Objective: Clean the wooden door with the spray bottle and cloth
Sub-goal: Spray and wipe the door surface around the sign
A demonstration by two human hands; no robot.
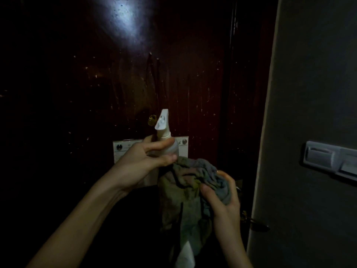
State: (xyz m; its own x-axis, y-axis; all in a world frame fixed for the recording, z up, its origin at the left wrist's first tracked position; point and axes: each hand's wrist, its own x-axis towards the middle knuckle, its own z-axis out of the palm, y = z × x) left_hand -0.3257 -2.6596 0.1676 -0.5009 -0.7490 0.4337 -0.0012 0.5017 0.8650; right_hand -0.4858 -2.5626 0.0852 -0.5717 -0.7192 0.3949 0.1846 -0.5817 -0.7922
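A dark wooden door (116, 74) fills the view, wet with streaks and droplets and a bright glare near the top. My left hand (143, 161) holds the white spray bottle (164, 132) by its neck and upper body, nozzle pointing up toward the door. My right hand (222, 196) grips a crumpled grey-green cloth (189, 190) just right of the bottle; most of the cloth hangs down below the hand and covers the lower bottle.
A white plate with two screws (182, 147) is fixed to the door behind the bottle, with a brass peephole (151, 119) above it. A grey wall (309, 93) with a switch panel (328, 159) stands on the right. A door handle (257, 225) shows at the door's edge.
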